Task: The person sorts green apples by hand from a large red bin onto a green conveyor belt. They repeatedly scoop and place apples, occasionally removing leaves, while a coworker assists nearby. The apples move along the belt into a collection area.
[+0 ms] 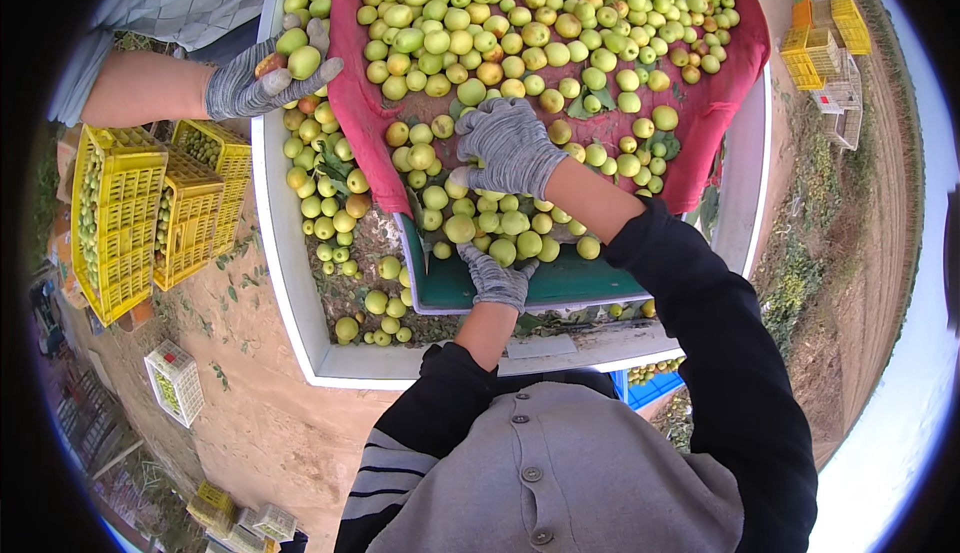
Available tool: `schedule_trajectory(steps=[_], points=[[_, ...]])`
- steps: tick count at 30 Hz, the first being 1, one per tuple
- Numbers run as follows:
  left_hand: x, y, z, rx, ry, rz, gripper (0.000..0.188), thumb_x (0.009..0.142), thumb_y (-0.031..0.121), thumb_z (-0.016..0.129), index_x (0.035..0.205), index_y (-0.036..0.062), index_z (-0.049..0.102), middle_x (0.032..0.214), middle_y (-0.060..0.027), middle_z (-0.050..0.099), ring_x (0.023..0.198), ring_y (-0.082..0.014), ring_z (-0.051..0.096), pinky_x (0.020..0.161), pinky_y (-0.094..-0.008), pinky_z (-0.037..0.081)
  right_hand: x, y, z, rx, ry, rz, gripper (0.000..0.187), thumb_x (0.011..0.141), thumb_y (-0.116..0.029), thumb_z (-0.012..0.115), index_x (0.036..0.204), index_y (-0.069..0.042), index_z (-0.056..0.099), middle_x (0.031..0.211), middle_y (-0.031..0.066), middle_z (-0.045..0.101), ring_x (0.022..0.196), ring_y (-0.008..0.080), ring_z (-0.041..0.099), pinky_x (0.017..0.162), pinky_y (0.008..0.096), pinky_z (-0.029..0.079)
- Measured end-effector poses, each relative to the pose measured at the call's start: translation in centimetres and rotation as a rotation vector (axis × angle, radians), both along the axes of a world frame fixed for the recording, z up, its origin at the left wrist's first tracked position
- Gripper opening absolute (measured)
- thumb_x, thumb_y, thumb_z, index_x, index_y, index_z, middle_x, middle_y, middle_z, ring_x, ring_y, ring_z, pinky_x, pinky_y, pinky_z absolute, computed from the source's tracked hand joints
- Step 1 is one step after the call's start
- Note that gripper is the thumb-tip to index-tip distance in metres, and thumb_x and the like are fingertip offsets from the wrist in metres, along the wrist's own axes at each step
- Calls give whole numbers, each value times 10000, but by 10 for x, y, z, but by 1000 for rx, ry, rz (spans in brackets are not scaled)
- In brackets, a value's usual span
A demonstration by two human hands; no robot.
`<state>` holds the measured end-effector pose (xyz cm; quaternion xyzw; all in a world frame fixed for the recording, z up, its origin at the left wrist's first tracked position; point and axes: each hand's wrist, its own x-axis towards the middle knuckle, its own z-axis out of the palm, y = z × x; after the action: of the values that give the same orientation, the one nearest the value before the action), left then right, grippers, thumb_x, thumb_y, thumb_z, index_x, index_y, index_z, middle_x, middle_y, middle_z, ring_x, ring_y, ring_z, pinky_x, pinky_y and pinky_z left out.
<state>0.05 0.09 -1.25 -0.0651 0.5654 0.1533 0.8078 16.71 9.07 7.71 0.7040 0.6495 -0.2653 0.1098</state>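
Note:
Round green-yellow fruits, some blushed red-brown, lie heaped on a red cloth [720, 123]. Near its lower edge, a cluster of green fruits [500, 223] sits in a green tray [470, 288]. My left hand [497, 278], in a grey knit glove, rests at the tray's near edge below this cluster, fingers and thumb spread. Above the cluster is my right hand [510, 148], gloved alike, reaching over the fruits with bent fingers and the thumb apart. Its fingertips are partly hidden, but I see no fruit gripped in either hand.
At the left, another person's gloved hand [240, 88] holds a few fruits. A white-rimmed bin [290, 283] surrounds the tray and holds more fruit. Yellow crates [120, 223] of fruit and a white crate [175, 383] stand on the ground at left; stacked crates [815, 58] stand at right.

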Motion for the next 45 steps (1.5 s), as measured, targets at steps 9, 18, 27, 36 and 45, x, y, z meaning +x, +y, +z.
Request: schedule_trajectory(steps=[9, 18, 27, 36, 45], points=[[0, -1, -10, 71, -33, 145, 828, 862, 766, 393, 1486, 223, 364, 1554, -41, 318, 1401, -302, 339, 1129, -560, 290, 10, 151, -1, 416, -203, -121, 489, 823, -493, 663, 1264, -283, 637, 1320, 18, 517, 1207, 276, 501, 937, 479, 426], [-3, 2, -2, -59, -28, 94, 857, 832, 771, 368, 1507, 244, 328, 1567, -52, 279, 1448, -336, 251, 1138, -637, 178, 42, -24, -17, 311, -43, 83, 376, 800, -451, 679, 1122, -259, 704, 1182, -28, 598, 1107, 222, 557, 883, 449, 446], [0, 2, 6, 15, 40, 104, 849, 863, 777, 318, 1514, 231, 299, 1576, -55, 253, 1450, -356, 228, 1130, -654, 151, 256, -27, -4, 756, -224, -489, 762, 789, -540, 721, 1380, -100, 530, 1382, 191, 543, 1274, 364, 499, 1082, 431, 386], [-2, 1, 5, 78, 92, 141, 821, 895, 749, 337, 1522, 227, 253, 1595, -40, 197, 1461, -354, 188, 1124, -665, 188, 117, 35, -22, 252, -91, -197, 317, 883, -293, 649, 1155, -129, 656, 1051, 98, 689, 1006, 307, 665, 845, 428, 535], [-11, 0, 6, 167, -41, -25, 738, 960, 575, 469, 1501, 113, 271, 1553, -173, 256, 1380, -362, 366, 1068, -553, 407, 123, -23, -26, 408, 175, -396, 306, 870, -264, 654, 1150, -142, 635, 1009, 107, 696, 957, 299, 673, 827, 393, 532]])
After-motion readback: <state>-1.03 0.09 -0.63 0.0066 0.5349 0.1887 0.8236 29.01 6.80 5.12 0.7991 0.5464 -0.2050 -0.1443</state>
